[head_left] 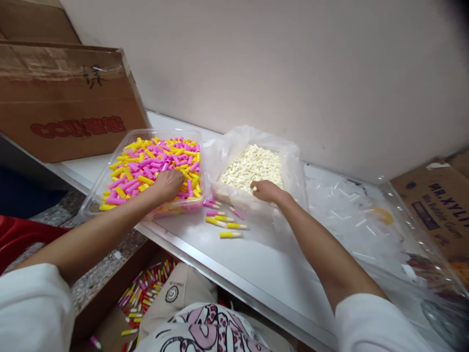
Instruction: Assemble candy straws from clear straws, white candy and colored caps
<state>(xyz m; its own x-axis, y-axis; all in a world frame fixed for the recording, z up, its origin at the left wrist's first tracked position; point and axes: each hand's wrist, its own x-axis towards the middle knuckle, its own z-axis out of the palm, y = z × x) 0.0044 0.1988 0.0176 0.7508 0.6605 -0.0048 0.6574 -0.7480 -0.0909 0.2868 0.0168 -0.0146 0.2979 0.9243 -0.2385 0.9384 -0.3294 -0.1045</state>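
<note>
My left hand [167, 183] reaches into a clear plastic tray [95, 183] heaped with pink and yellow caps [154, 164]; its fingers curl down among the caps, and what they hold is hidden. My right hand [266, 189] rests on the front edge of a bag-lined box [293, 166] of small white pieces [254, 166], fingers bent into the pile. Between the two containers, a few assembled pink and yellow sticks with white ends [225, 225] lie on the white table [264, 259].
A brown cardboard box [62, 102] stands at the back left against the wall. Crumpled clear plastic [366, 220] covers the table's right side, beside another carton [439, 205]. Below the table edge, a box holds several coloured sticks [142, 293].
</note>
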